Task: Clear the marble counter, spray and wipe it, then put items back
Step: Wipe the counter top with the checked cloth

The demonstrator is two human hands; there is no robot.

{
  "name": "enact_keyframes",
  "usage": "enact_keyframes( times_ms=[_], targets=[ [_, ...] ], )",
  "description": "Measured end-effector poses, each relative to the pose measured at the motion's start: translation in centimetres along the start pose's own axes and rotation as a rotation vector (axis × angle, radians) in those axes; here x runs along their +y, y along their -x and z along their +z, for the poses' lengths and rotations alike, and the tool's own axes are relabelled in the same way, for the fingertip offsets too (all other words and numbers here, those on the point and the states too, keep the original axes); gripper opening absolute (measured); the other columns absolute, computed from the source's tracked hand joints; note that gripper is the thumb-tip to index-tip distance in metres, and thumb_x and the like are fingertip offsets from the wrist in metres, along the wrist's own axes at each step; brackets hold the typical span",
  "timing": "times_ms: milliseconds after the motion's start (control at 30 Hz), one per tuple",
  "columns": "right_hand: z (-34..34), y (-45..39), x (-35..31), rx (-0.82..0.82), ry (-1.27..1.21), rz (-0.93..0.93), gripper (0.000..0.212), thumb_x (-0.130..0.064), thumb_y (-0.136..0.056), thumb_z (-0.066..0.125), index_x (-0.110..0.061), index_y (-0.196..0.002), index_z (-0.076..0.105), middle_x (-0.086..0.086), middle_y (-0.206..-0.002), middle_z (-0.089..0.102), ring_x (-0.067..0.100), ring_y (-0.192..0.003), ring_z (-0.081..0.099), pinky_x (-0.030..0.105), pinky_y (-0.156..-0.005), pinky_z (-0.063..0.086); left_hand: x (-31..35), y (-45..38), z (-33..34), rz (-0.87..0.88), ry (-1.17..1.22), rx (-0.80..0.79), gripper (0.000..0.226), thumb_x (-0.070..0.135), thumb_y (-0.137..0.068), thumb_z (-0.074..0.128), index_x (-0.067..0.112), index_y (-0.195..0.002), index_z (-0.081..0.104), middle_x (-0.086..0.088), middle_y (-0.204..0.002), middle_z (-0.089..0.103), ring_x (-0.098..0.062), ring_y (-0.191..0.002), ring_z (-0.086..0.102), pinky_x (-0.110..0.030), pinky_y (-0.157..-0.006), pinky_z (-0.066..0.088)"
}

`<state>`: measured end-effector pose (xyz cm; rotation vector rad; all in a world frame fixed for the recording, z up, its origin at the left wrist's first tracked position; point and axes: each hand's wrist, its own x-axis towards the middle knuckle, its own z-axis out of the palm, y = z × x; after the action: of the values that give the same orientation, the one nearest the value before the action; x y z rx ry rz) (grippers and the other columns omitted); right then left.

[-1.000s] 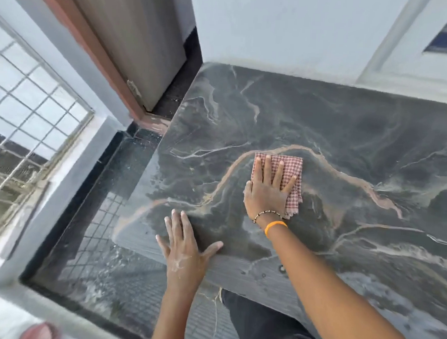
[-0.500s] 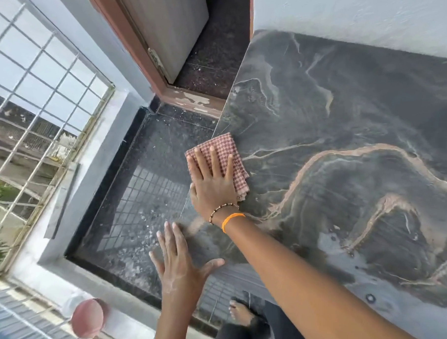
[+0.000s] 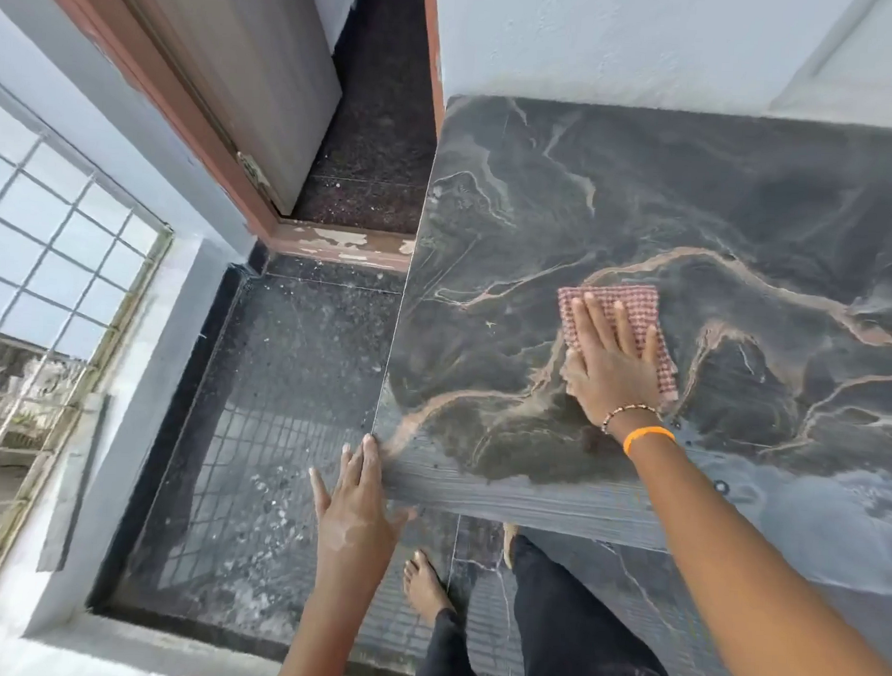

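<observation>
The dark marble counter (image 3: pixel 670 194) with tan veins fills the right half of the view and carries nothing but the cloth. A red-and-white checked cloth (image 3: pixel 634 310) lies flat on it, a little left of centre. My right hand (image 3: pixel 611 365) presses down on the cloth with fingers spread, palm flat. My left hand (image 3: pixel 355 507) rests open at the counter's near left corner, fingertips touching the edge, holding nothing.
A dark speckled floor (image 3: pixel 288 382) lies to the left of the counter, below a wooden door (image 3: pixel 251 73) with a brown frame. A barred window (image 3: pixel 53 279) is at far left. My bare foot (image 3: pixel 423 587) and dark trousers show below the counter's front edge.
My right hand slid the cloth from the counter's left edge rightward onto the middle of the slab. My left hand stays at the near left corner.
</observation>
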<state>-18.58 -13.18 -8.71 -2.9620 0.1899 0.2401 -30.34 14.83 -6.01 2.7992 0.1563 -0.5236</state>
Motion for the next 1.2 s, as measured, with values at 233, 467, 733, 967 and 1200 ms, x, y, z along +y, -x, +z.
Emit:
enact_keyframes(
  times_ms=[233,467,733,967,1200],
  targets=[
    [0.2,6.7,2.2,0.012,-0.047,0.382,0.062,-0.029,-0.094,0.030,-0.024,-0.149,0.002,-0.006,-0.159,0.002,0.026,-0.146,-0.004,0.062,-0.113,0.002,-1.8,-1.2,0.3,0.075,0.148,0.120,0.093,0.035,-0.071,0.075,0.014,-0.145,0.024,0.000,-0.145,0.044,-0.009,-0.140,0.027,-0.030,-0.114,-0.015],
    [2.8,7.2,-10.5,-0.022,0.019,0.039,0.064,-0.038,-0.093,0.027,-0.025,-0.148,-0.003,-0.006,-0.159,-0.004,0.028,-0.146,-0.004,0.064,-0.110,-0.004,-2.5,-0.6,1.4,0.091,0.358,0.101,0.097,0.028,-0.071,0.076,0.011,-0.147,0.018,-0.006,-0.148,0.037,-0.018,-0.144,0.019,-0.034,-0.118,-0.005],
    [4.9,10.3,-20.5,-0.113,0.077,-0.505,0.063,-0.036,-0.091,0.033,-0.025,-0.148,0.008,-0.009,-0.158,0.013,0.027,-0.146,0.001,0.061,-0.110,-0.011,-5.5,2.5,1.4,-0.104,0.553,0.017,0.084,0.015,-0.074,0.075,0.006,-0.143,0.028,-0.015,-0.146,0.039,-0.028,-0.139,0.030,-0.042,-0.116,0.021],
    [4.3,13.6,-12.7,-0.097,0.120,-0.522,0.064,-0.038,-0.088,0.021,-0.032,-0.147,-0.002,-0.015,-0.157,0.002,0.016,-0.145,-0.003,0.053,-0.115,-0.005,-4.1,1.8,0.3,-0.167,0.545,-0.063,0.060,0.006,-0.087,0.060,0.026,-0.139,0.038,-0.004,-0.141,0.048,-0.021,-0.125,0.049,-0.032,-0.104,0.042],
    [2.4,14.1,-0.2,-0.015,0.040,0.121,0.065,-0.034,-0.095,0.028,-0.037,-0.141,-0.018,-0.013,-0.157,-0.009,0.014,-0.145,-0.012,0.049,-0.118,-0.005,-4.6,2.4,0.2,-0.094,0.625,-0.090,0.063,-0.002,-0.088,0.053,0.028,-0.141,0.035,0.001,-0.142,0.046,-0.023,-0.104,0.063,-0.041,-0.089,0.053]
  ],
)
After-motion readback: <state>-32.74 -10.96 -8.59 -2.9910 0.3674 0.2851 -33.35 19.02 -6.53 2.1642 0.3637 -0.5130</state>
